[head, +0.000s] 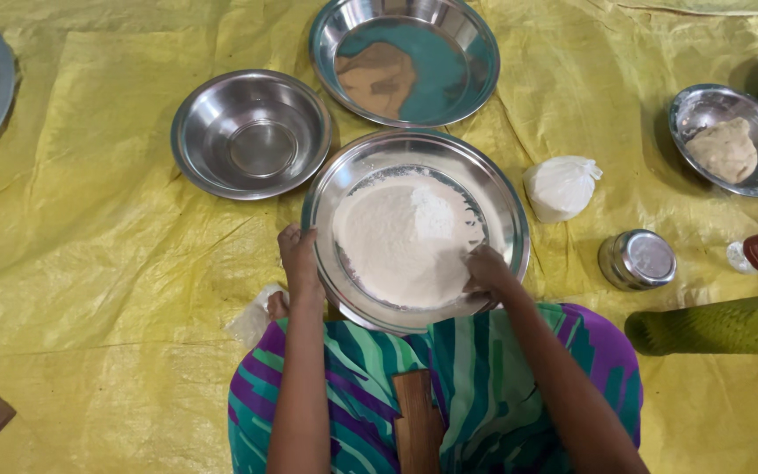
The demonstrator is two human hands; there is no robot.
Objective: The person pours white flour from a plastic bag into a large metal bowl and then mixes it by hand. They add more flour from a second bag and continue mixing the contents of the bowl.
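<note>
Both hands [300, 259] hold a flour-filled steel plate [504, 211].

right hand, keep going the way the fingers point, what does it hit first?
The right hand sits at the edge of the flour mound in the steel plate, fingers pointing up-left. Going straight on, it would likely push into the flour first; contact may already exist, depth is unclear.

Your left hand [298, 256] and right hand [487, 268] are bare, and so are both forearms, with no sleeves, rings or bangles in view. Nearer you than the hands, your lap is covered by a garment [475, 386] striped in green, teal, purple and white, the bands running in diagonal waves.
</note>
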